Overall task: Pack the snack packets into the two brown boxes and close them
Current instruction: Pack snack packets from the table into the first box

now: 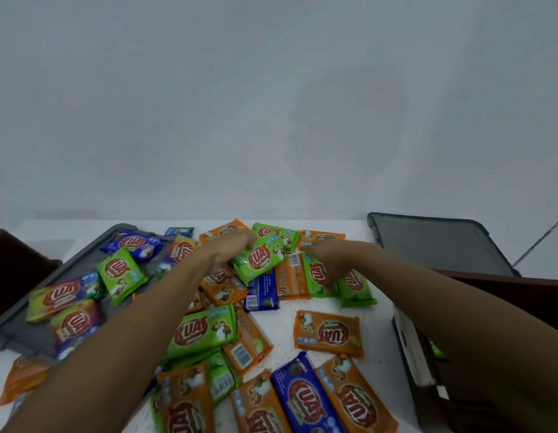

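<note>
Now your left hand (232, 246) touches a green packet (262, 260), your right hand (326, 259) a second green packet (315, 278) just right of it; blur hides whether either grips. More snack packets (329, 334) litter the tabletop (284, 329) nearer you than both hands.

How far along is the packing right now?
Little looks done: packets lie scattered over the white table and the grey tray. In hand: the left hand is on a far green packet, the right hand on a neighbouring green packet; grips blurred. Left: nearly all packing, then closing the boxes, not clearly in view.
</note>
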